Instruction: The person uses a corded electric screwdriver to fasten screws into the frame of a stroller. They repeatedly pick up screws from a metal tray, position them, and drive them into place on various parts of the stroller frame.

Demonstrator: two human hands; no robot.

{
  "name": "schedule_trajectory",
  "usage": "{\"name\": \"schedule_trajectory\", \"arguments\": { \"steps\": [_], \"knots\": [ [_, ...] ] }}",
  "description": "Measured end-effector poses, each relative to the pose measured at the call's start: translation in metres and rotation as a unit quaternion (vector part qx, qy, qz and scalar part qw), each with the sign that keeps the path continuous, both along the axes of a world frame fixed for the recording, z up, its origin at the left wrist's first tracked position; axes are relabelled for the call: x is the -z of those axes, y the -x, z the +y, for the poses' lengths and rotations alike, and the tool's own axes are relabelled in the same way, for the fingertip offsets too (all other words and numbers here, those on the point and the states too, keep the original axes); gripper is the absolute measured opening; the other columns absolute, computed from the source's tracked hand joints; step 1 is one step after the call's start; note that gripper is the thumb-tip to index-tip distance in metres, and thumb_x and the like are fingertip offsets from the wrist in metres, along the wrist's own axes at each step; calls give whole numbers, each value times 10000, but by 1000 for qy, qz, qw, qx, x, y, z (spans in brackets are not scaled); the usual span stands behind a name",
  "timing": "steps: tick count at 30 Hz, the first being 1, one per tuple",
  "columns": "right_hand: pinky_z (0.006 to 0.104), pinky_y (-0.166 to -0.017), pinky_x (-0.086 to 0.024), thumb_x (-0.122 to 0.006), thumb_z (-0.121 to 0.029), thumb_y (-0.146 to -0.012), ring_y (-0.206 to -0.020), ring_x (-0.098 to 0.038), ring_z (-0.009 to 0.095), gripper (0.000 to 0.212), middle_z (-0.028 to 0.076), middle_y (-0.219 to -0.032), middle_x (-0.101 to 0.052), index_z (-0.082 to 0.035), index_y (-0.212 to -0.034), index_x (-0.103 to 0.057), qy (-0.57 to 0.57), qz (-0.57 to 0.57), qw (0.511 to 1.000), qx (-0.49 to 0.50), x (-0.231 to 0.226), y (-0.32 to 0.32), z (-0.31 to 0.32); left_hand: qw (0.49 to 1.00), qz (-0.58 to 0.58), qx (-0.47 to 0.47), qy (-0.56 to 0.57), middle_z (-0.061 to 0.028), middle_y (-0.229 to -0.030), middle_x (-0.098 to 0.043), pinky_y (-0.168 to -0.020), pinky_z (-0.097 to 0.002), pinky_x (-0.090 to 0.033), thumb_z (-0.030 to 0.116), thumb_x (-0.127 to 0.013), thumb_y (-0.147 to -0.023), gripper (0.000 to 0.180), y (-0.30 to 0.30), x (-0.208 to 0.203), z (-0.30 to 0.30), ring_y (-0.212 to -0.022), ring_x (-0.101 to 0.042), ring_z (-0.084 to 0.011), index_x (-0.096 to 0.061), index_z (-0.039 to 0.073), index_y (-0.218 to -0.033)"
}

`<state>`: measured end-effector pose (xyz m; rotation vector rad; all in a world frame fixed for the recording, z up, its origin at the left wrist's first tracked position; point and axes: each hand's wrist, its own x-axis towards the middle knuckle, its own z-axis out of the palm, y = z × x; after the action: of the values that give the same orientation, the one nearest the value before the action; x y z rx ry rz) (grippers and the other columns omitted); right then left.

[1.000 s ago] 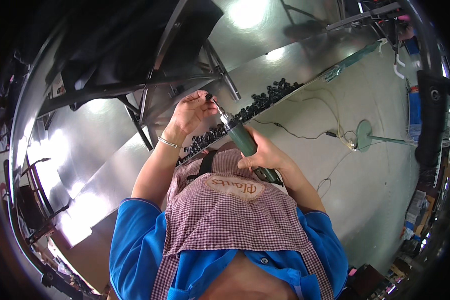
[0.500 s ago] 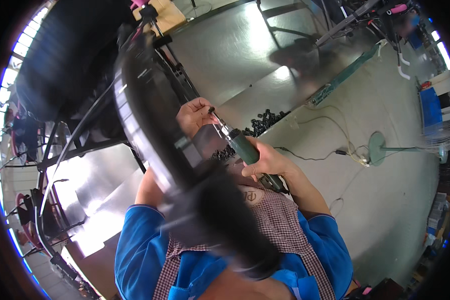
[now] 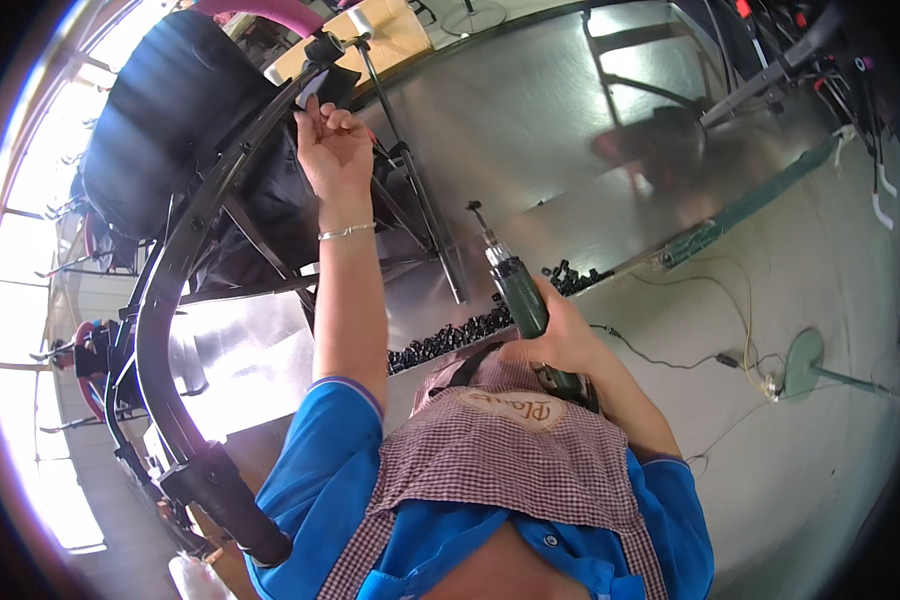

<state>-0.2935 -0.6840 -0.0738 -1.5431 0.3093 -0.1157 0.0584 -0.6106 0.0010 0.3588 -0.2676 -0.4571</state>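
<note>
The bench [image 3: 490, 130] gleamed at upper centre; the right hand [image 3: 562, 335] clamped a green driver [image 3: 520, 297]; whether the left hand [image 3: 337, 155] gripped anything was unclear.

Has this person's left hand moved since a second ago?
Yes: judged against the pile of small black parts, the left hand has moved farther off, toward the view's upper left.

Right hand [image 3: 562, 338] grips the green drill [image 3: 522, 300]. Left of the drill and farther out: left hand [image 3: 336, 158], raised beside a black frame [image 3: 160, 312], contact undetermined. Beside the drill: small black parts [image 3: 452, 342], heaped on the metal surface [image 3: 515, 120].
</note>
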Motion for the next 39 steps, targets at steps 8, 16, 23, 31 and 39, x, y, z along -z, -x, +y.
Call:
{"name": "schedule_trajectory", "arguments": {
  "steps": [8,16,23,31,39],
  "knots": [
    [322,-791,-498,-894,-289,-620,-873,-585,184,945,68,-946,-584,-2,-1382,-414,-87,108,990,-20,-3,15,-15,939,186,155,244,26,-568,-431,-449,-251,-351,196,-595,-909,278,-38,-13,-20,-456,-381,-104,-493,82,-676],
    [307,-723,-500,-889,-273,-645,-815,-584,154,902,67,-940,-592,5,-1367,-424,-41,57,997,-13,1,12,-3,988,141,-56,-21,12,-617,-397,-480,-270,-343,109,-566,-925,213,-18,-16,-23,-509,-328,-116,-495,64,-730],
    [300,-774,-476,-906,-300,-644,-883,-548,144,914,54,-984,-562,13,-1362,-434,-117,32,993,-1,4,14,2,881,-129,-144,-432,-10,-660,-520,-486,-260,-413,108,-626,-899,117,29,-10,9,-537,-472,-110,-604,19,-827],
    [312,-814,-474,-890,-309,-653,-898,-558,181,920,72,-1003,-571,28,-1372,-426,-58,39,997,-19,13,12,8,361,-394,-658,-531,-104,-894,-555,-824,-418,-434,164,-850,-665,397,9,-9,-11,-902,-537,-300,-575,21,-914],
    [304,-814,-479,-897,-318,-664,-904,-563,175,927,65,-1028,-571,31,-1380,-421,-133,20,991,-25,16,6,7,616,-329,-581,-417,-36,-768,-558,-573,-255,-417,36,-674,-870,90,4,23,13,-627,-517,-116,-608,-18,-900]
  ]
}}
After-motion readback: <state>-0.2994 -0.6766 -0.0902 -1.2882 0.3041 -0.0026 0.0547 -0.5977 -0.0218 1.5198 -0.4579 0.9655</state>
